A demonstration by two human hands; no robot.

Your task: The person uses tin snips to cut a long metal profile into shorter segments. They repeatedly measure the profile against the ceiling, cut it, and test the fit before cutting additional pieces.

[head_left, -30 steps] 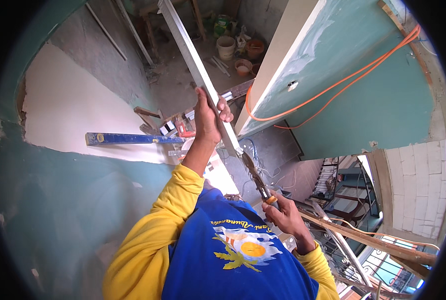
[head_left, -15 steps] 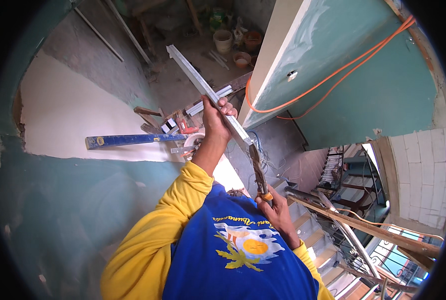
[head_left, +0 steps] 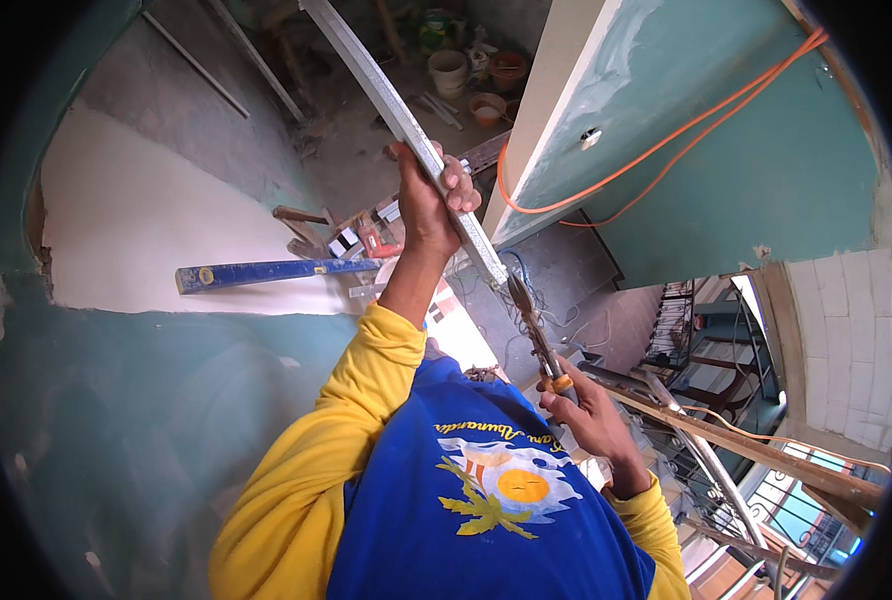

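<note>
A long, pale metal channel (head_left: 371, 88) runs from the top of the view down toward the middle. My left hand (head_left: 434, 200) is closed round it partway along, with the fingers over its right side. My right hand (head_left: 584, 410), lower and to the right, grips the orange-banded handles of a pair of tin snips (head_left: 533, 325). The dark blades of the snips meet the near end of the channel. Whether the blades are parted on the metal is too small to tell.
A blue spirit level (head_left: 266, 276) juts out on the left, near a red power tool (head_left: 378, 243). An orange cord (head_left: 656, 150) loops along the green wall at right. Buckets (head_left: 449, 72) stand on the floor beyond. Stairs and wooden rails (head_left: 746, 450) lie at lower right.
The channel has shifted toward me, its far end now reaching the top of the view. My right hand and the snips have moved slightly right, still at the channel's near end.
</note>
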